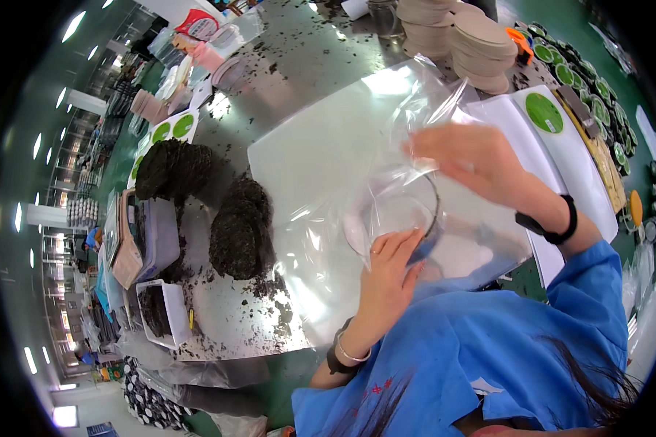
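Note:
A clear, round hoop-like thing (436, 198) with a dark speckled edge stands on a white sheet (310, 156), with crinkled clear plastic film (386, 191) over and around it. My left hand (395, 273) grips the near part of its rim, fingers on one side and thumb on the other. Above the hoop's far right side, my right hand (481, 162) is smeared by motion beside the raised film; whether it pinches the film cannot be made out. To the left lie dark, flaky pressed discs (239, 229), stacked and overlapping, with another dark stack (173, 169) beyond them.
Dark crumbs litter the metal table (226, 320). A white bin (169, 313) with dark material stands at its left edge, near a grey-lilac tub (160, 237). Tall piles of beige discs (482, 47) stand far right, beside an orange tape dispenser (520, 45). Green round labels (544, 113) lie on white paper.

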A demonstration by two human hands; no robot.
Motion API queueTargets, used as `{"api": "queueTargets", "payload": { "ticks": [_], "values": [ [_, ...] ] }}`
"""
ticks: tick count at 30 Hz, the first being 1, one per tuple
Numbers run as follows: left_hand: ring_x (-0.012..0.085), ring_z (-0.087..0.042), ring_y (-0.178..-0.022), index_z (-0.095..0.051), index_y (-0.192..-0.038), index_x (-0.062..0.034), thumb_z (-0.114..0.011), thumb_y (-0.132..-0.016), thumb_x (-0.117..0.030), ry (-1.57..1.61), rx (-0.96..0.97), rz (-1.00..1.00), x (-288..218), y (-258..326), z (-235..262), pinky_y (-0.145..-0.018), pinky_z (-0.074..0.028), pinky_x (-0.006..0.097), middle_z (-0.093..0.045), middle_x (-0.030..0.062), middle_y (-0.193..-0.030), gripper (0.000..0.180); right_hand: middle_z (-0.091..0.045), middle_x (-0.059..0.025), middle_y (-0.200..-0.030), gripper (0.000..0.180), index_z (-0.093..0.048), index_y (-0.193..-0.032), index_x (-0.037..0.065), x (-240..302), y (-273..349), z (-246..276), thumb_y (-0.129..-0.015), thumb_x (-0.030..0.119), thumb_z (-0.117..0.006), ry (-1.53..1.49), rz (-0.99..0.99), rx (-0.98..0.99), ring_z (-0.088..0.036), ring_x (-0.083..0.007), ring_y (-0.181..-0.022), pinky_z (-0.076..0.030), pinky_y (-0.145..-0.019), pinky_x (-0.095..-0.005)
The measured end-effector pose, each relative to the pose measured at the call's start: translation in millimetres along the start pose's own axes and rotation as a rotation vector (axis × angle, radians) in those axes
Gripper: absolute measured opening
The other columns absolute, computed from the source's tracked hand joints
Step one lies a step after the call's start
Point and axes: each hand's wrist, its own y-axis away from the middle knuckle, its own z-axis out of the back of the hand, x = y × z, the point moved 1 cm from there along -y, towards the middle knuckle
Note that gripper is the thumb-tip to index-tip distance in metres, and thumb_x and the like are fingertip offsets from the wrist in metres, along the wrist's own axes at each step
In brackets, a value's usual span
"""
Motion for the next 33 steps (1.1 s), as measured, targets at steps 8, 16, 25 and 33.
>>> {"api": "queueTargets", "payload": {
  "ticks": [8,16,25,33],
  "values": [
    [0.0477,-0.025,-0.151,-0.043,-0.156,-0.0115,-0.07,-0.094,-0.022,-0.349,-0.107,0.025,5.6,-1.8,1.1,-0.118,-0.028,0.062,-0.033,0.0235,-0.162,0.068,-0.076,-0.0151,-0.108,0.026,-0.076,-0.104,0.003,-19.2,106.7,-30.1,-0.095,0.025,-0.066,-0.164,-0.138,0.938,-0.071,-0.0339,-0.103,-0.056,-0.088,-0.0401],
    [0.0564,-0.004,-0.154,-0.033,-0.16,-0.0083,-0.072,-0.094,-0.04,-0.447,-0.215,0.256,100.6,15.4,-39.4,-0.117,-0.011,0.074,-0.013,0.0304,-0.167,0.083,-0.068,-0.02,-0.131,0.046,-0.065,-0.134,0.007,-191.9,31.5,56.2,-0.096,0.033,-0.065,0.202,-0.745,0.264,-0.065,-0.0355,-0.118,-0.05,-0.099,-0.0425],
    [0.04,-0.028,-0.153,-0.055,-0.141,-0.0035,-0.071,-0.098,-0.025,-0.5,-0.808,0.369,194.5,53.1,95.2,-0.123,-0.027,0.049,-0.04,0.0208,-0.16,0.051,-0.067,-0.0147,-0.099,0.027,-0.067,-0.099,0.004,-336.1,32.2,124.2,-0.084,0.025,-0.074,0.81,-0.457,0.071,-0.065,-0.0372,-0.093,-0.051,-0.083,-0.0457],
    [0.0443,-0.038,-0.146,-0.054,-0.143,-0.0028,-0.076,-0.093,-0.037,-0.913,-0.798,0.52,270.3,100.1,148.2,-0.119,-0.034,0.052,-0.047,0.0232,-0.153,0.064,-0.061,-0.008,-0.081,0.029,-0.063,-0.095,0.004,-350.5,14.0,133.5,-0.076,0.017,-0.082,0.506,-0.5,0.14,-0.06,-0.0215,-0.075,-0.048,-0.071,-0.0348]
  ]
}}
